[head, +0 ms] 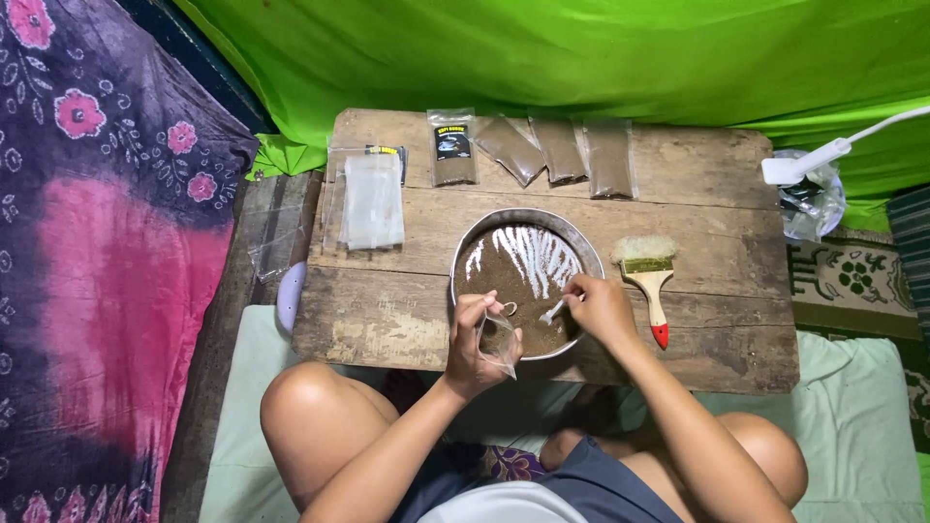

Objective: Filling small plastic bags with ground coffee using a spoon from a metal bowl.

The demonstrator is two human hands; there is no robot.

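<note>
Left hand (pixel 475 339) was closed around a small clear plastic bag (pixel 498 341), pinching its mouth open over the near rim of a round metal pan (pixel 463 254). Just to the right, the right hand (pixel 601 308) had its fingers pressed together on a small pale scoop (pixel 553 311), probably a spoon, though it was too small to tell for certain; its tip pointed toward the bag and sat over the pan's contents. Both forearms reached out from a seated person whose bare knees flanked the near edge of a low wooden table (pixel 387 334).

The pan stood near the middle of the table and held brown powder (pixel 499 276), with a patch toward its far right side scraped into pale streaks where the metal showed through. Right of the pan, close beside it, lay a paintbrush (pixel 650 281) with a wooden handle, a red tip at the near end and pale bristles pointing away.

Farther back on the left lay a stack of empty clear bags (pixel 372 201). Along the far edge sat a row of filled packets of brown powder (pixel 560 150), the leftmost one (pixel 452 147) bearing a dark label. Beyond the table's far right corner, a white lamp head (pixel 802 165) hung above a crumpled clear bag (pixel 812 205). Green cloth (pixel 542 48) covered the background, and a purple and pink flowered cloth (pixel 107 261) hung at the left.
</note>
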